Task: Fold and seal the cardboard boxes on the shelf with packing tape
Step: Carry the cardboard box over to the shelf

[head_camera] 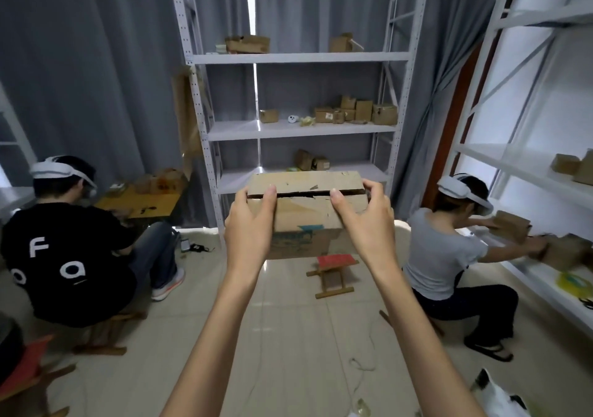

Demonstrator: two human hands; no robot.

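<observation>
Sitting between both hands' grip: cardboard box [305,214].

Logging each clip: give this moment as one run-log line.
brown cardboard box held in air | left hand and right hand grip it, thumbs on flaps | seam untaped | grey metal shelf behind

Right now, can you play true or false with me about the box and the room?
1. Both hands hold the box. True: left hand, right hand.
2. The box flaps are taped shut. False: a dark gap shows between them, no tape.
3. A red stool stands on the floor. True.
4. The middle shelf is bare. False: small boxes sit on it.
5. The box rests on the floor. False: it is held in the air.
</observation>
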